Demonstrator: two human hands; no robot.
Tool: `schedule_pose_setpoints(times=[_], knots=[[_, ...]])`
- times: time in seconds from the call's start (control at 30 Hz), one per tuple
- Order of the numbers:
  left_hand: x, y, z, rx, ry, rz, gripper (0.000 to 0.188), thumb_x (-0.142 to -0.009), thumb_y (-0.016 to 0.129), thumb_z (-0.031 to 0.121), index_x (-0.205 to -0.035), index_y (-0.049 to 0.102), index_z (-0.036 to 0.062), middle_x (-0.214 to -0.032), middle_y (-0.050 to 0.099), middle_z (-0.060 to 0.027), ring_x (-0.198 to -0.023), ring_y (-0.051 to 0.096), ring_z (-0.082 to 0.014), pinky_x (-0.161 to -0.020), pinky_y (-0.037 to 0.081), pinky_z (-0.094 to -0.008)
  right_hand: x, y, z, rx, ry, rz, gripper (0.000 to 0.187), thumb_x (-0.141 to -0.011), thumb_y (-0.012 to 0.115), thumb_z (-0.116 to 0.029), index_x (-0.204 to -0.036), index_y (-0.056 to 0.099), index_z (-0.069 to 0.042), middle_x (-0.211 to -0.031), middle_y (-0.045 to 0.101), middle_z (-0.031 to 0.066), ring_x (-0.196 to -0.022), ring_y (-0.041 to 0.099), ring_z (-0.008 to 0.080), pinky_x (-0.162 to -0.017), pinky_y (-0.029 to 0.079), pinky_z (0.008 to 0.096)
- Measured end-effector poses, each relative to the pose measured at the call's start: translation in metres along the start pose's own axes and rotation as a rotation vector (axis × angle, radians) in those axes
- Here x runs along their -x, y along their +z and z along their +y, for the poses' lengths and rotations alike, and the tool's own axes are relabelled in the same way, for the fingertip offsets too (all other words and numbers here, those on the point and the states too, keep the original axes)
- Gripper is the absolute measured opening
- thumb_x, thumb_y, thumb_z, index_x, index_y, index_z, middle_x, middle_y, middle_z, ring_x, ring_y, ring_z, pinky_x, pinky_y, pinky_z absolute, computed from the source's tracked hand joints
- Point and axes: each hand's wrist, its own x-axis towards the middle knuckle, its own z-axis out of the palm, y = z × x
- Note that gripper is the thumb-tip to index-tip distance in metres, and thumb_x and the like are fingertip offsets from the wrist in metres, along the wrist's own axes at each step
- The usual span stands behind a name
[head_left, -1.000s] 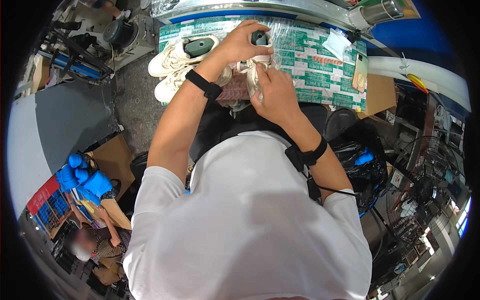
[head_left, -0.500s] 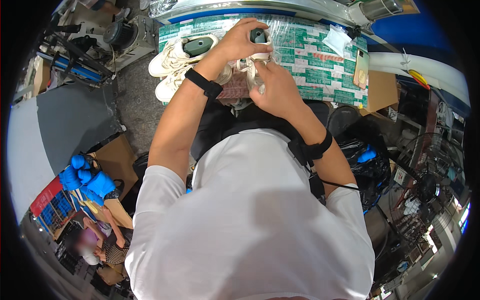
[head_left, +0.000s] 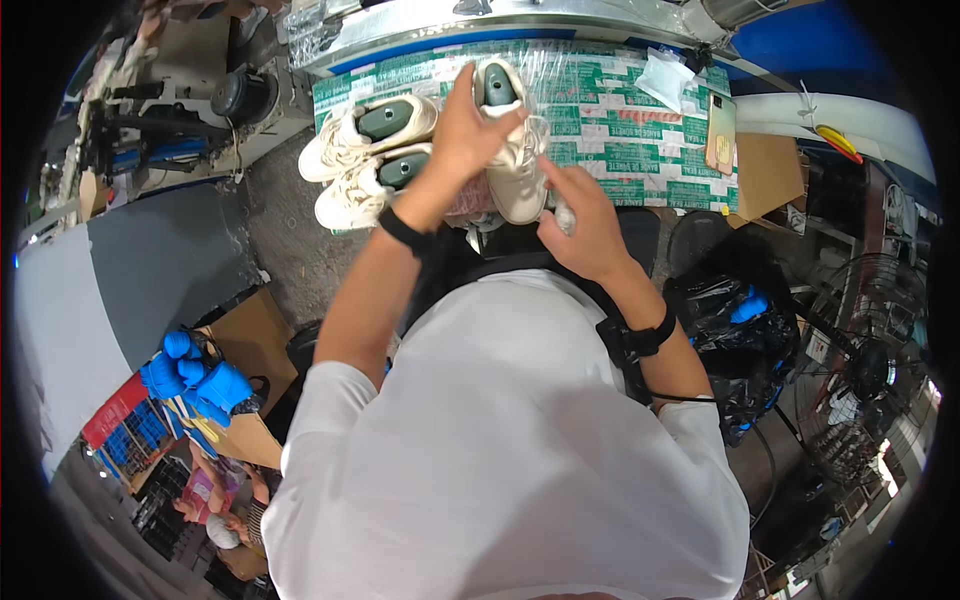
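A cream lace-up sneaker (head_left: 520,185) stands on the table with its toe toward me and a dark green insert in its opening. My left hand (head_left: 468,132) grips its left side, with the thumb over the tongue near the top of the laces. Beside the toe, my right hand (head_left: 585,222) is closed around a small whitish thing (head_left: 565,218) too hidden to name; its index finger reaches toward the sneaker's right side. To the left lie two more cream sneakers, an upper one (head_left: 345,145) and a lower one (head_left: 355,195), both with green inserts.
Green-and-white printed tape covers the table (head_left: 600,125) under clear film. A white packet (head_left: 664,78) and a phone (head_left: 720,135) lie at the right. A cardboard box (head_left: 768,175) and black bags (head_left: 735,310) stand beyond. At the lower left, another person (head_left: 225,510) is near blue bundles (head_left: 200,375).
My left hand has shifted down and left from the heel to the sneaker's side. My right hand has drawn back from the laces toward the lower right, so more of the sneaker shows.
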Motion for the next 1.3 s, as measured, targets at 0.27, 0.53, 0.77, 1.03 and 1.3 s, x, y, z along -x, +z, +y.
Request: schedule_pose_setpoints(times=[0.27, 0.53, 0.77, 1.03, 1.3], knots=[[0.026, 0.028, 0.003, -0.080, -0.118, 0.126, 0.112, -0.077, 0.096, 0.021, -0.166, 0.032, -0.0019, -0.150, 0.059, -0.0276, -0.137, 0.062, -0.0389, -0.114, 0.052, -0.0454, -0.008, -0.004, 0.100, 0.289, 0.134, 0.292, 0.069, -0.090, 0.074, -0.017, -0.152, 0.058, 0.007, -0.115, 0.066, 0.0228, -0.108, 0.065, 0.0422, -0.095, 0.053, 0.0503], [-0.096, -0.083, 0.067, 0.409, -0.251, -0.068, 0.083, -0.077, 0.096, 0.006, -0.148, 0.055, 0.0000, -0.121, 0.076, -0.0112, -0.100, 0.076, -0.0193, -0.089, 0.064, -0.0330, -0.022, 0.000, 0.154, 0.562, 0.039, 0.299, 0.076, -0.088, 0.072, -0.020, -0.157, 0.053, 0.006, -0.119, 0.064, 0.0200, -0.109, 0.062, 0.0400, -0.098, 0.049, 0.0530], [-0.310, -0.220, 0.075, -0.090, 0.138, -0.394, 0.097, -0.074, 0.098, 0.014, -0.160, 0.054, 0.0061, -0.127, 0.074, -0.0050, -0.115, 0.069, -0.0167, -0.103, 0.056, -0.0311, -0.019, 0.007, 0.157, 0.629, -0.009, 0.365, 0.081, -0.082, 0.071, -0.017, -0.158, 0.055, 0.003, -0.121, 0.067, 0.0173, -0.104, 0.064, 0.0377, -0.093, 0.051, 0.0512], [-0.461, -0.277, -0.008, -0.644, 0.309, -0.052, 0.070, -0.085, 0.073, 0.000, -0.154, 0.063, 0.0074, -0.116, 0.080, -0.0136, -0.107, 0.076, -0.0238, -0.094, 0.059, -0.0349, -0.024, 0.001, 0.156, 0.629, 0.026, 0.323, 0.080, -0.081, 0.070, -0.019, -0.157, 0.056, 0.002, -0.119, 0.067, 0.0163, -0.103, 0.065, 0.0366, -0.093, 0.052, 0.0513], [-0.437, 0.015, 0.055, -0.117, 0.082, -0.143, 0.071, -0.092, 0.090, 0.030, -0.148, 0.062, -0.0041, -0.137, 0.075, -0.0199, -0.125, 0.071, -0.0323, -0.104, 0.056, -0.0419, -0.028, -0.005, 0.155, 0.582, 0.030, 0.335, 0.077, -0.079, 0.071, -0.019, -0.153, 0.061, 0.001, -0.120, 0.069, 0.0145, -0.101, 0.067, 0.0332, -0.093, 0.053, 0.0484]])
